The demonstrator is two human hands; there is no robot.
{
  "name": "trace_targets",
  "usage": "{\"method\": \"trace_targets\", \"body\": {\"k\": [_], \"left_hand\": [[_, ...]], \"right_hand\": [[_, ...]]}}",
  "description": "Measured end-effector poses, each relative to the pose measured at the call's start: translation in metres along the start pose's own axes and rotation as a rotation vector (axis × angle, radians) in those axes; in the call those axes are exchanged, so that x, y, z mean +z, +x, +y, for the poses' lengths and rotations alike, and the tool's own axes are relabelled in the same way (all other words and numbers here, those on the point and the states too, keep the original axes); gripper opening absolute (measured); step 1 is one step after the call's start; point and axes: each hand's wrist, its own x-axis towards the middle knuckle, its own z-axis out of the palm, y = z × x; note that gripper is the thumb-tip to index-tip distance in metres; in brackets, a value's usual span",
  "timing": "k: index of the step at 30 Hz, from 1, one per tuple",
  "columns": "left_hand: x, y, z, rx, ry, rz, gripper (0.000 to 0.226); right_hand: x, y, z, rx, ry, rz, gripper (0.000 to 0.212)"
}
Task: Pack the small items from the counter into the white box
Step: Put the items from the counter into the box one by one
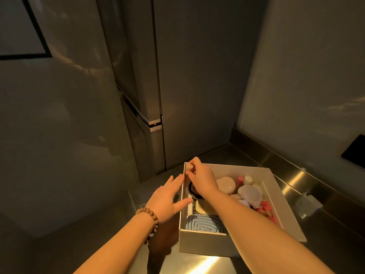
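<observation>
The white box (203, 243) stands on a steel counter, filled with small toiletries: a blue-grey hairbrush (205, 224), a pale comb (205, 206), a round cream case (226, 184), a clear lidded brush (251, 193) and small pink bottles (241, 179). My right hand (201, 178) reaches over the box's far left corner, its fingers pinched on a small beige piece (190, 166). My left hand (167, 196), with a bead bracelet on the wrist, rests flat against the outside of the box's left wall, thumb on the rim.
A tall steel fridge (142, 95) rises behind the box. The counter (296, 177) runs to the right along a raised back edge, with a black socket plate (355, 151) on the wall. The counter's left edge lies just left of the box.
</observation>
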Motion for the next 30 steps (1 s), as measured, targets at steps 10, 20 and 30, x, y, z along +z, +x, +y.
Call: {"method": "trace_targets", "body": {"k": [10,20,30], "left_hand": [[0.005,0.001,-0.001,-0.034,-0.091,-0.009,0.083],[0.005,0.001,-0.002,-0.030,-0.106,0.002,0.079],[0.004,-0.001,0.001,-0.047,-0.100,-0.014,0.076]], "right_hand": [[-0.009,0.000,0.011,-0.022,-0.097,-0.011,0.022],[-0.011,-0.002,0.019,-0.029,-0.145,-0.047,0.029],[-0.006,0.004,0.015,-0.035,-0.169,-0.066,0.028]]}}
